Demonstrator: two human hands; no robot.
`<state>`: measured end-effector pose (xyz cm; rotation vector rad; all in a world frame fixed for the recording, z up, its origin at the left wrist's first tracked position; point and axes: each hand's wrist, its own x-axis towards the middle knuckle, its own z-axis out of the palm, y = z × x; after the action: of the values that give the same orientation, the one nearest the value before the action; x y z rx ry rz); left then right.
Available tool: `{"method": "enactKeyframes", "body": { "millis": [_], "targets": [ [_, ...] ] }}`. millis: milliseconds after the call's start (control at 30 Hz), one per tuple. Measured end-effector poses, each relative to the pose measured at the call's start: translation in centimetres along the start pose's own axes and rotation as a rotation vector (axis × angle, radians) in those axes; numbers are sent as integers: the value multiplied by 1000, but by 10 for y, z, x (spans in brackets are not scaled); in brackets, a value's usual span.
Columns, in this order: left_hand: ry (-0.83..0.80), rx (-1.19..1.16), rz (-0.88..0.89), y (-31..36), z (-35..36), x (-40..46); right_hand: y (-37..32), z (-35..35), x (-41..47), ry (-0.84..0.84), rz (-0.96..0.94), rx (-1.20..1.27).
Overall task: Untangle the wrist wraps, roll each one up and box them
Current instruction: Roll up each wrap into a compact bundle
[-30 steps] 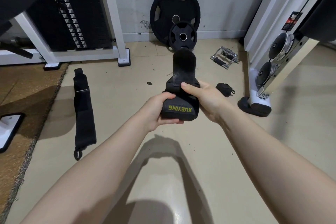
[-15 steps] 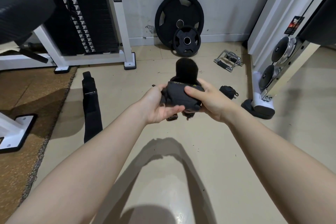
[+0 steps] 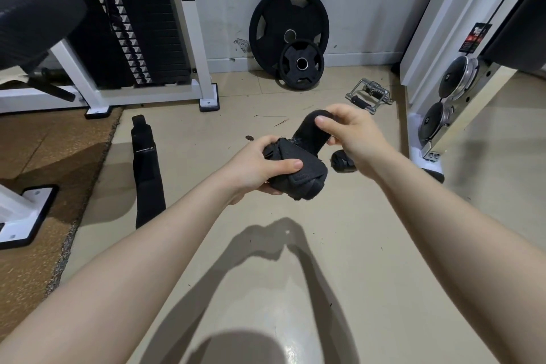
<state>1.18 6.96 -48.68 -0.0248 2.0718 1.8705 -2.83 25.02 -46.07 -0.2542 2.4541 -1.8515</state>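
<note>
Gym floor, beige tile (image 3: pixel 183 142), brown mat along one side; weight stack machine (image 3: pixel 141 35) and two weight plates (image 3: pixel 291 35) against the far wall, metal cable handle (image 3: pixel 369 94) near the second machine (image 3: pixel 449 91).

Item 1: wrist wrap (image 3: pixel 298 174), black, partly rolled, held in the air over the tile. My left hand (image 3: pixel 254 168) grips the rolled body, thumb pressed across the top. My right hand (image 3: pixel 351 133) pinches the free tail, thumb on its upper end, the tail standing up from the roll.

Item 2: second wrap (image 3: pixel 146 174), flat and unrolled on the tile, well apart to the left.

Item 3: small rolled bundle (image 3: pixel 342 161) on the tile just beyond my right wrist, probably a finished wrap. No box in view.

Handling note: I judge the roll wants steady tension on the tail while the left thumb pins each turn, edges kept aligned so it does not cone.

Change from half a second ago: right hand has left the roll and climbed to the tail's tip; roll now tilted, seam facing me
</note>
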Motion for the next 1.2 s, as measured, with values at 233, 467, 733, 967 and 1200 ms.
{"method": "enactKeyframes", "body": {
  "millis": [233, 467, 733, 967, 1200],
  "targets": [
    [271, -88, 37, 1, 2, 16, -10, 24, -7, 59, -181, -161],
    [224, -542, -147, 5, 6, 13, 18, 64, -22, 287, -683, -635],
    [171, -706, -148, -2, -15, 11, 39, 55, -11, -82, -936, -1142],
    [186, -483, -39, -7, -19, 15, 9, 46, -3, -38, -313, -116],
    [267, -223, 267, 10, -7, 20, 19, 32, 14, -234, 192, 400]
  ]
}}
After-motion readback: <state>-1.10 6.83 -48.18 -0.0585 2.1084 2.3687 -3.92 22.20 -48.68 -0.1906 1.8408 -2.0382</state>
